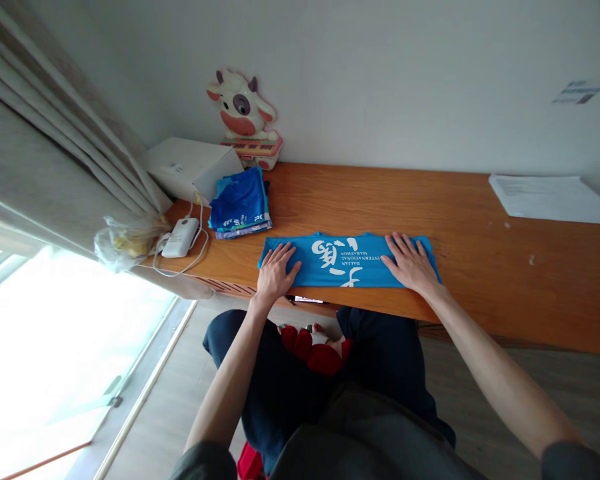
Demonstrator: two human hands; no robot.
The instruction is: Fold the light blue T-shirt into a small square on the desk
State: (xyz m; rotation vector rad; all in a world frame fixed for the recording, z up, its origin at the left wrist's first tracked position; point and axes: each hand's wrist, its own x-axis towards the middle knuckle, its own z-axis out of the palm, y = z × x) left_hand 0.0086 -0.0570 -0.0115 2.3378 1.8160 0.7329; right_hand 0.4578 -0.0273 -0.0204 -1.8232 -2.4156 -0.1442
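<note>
- folded garment (333, 261): bright blue, white lettering
- garment stack (240, 200): deep blue on top, white print; lower edge lilac, probably, small in view
- worktop (480, 280): orange-brown, wood grain
- cow toy (240, 110): cream, pink muzzle, dark eye patch
- box (195, 163): off-white
- trousers (387, 360): dark navy
- footwear (326, 359): red

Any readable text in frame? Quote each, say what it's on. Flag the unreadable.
"DALIAN INTERNATIONAL MARATHON": blue cloth, printed upside down to the camera.
Large white brush-style characters, same cloth: partly folded out of view, not read with certainty.
White print on the folded stack: too blurred.
Mark on the box: too blurred.
Print on the paper: too small.
Wall label: too blurred.
</note>
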